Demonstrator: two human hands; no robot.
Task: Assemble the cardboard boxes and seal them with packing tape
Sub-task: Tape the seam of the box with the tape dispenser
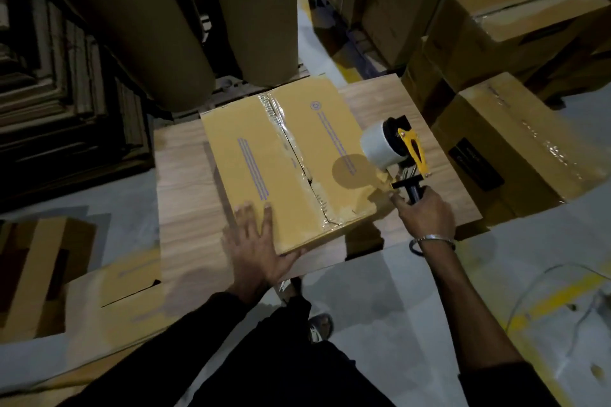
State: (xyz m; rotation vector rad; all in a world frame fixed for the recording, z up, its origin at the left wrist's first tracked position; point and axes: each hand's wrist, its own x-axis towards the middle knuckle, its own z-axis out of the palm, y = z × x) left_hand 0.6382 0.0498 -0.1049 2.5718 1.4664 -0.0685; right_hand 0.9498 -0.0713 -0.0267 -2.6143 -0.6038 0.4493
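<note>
Box on the table, centre seam taped; left hand flat, fingers straight, pressing its near corner; right hand clenched round the tape gun handle beside the box's right edge; side seams seemingly left; finished boxes beyond that hand.

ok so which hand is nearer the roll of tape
Right. The right hand grips the tape dispenser's handle just below the roll of tape; the left hand lies flat on the box, at its near left corner.
</note>
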